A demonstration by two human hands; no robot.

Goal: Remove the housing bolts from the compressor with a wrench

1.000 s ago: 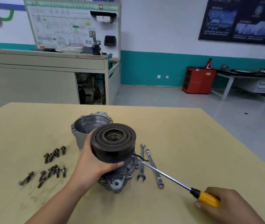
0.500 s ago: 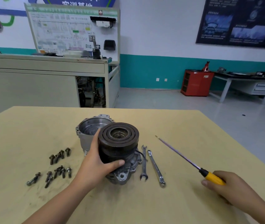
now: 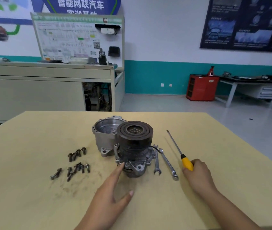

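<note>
Touching the compressor at 7 o'clock, left hand fingers straight (spread); right hand grips screwdriver.

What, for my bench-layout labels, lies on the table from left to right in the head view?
On the table: loose bolts → housing shell → compressor → open-end wrench → longer wrench → yellow-handled screwdriver, gripped by the right hand.
</note>
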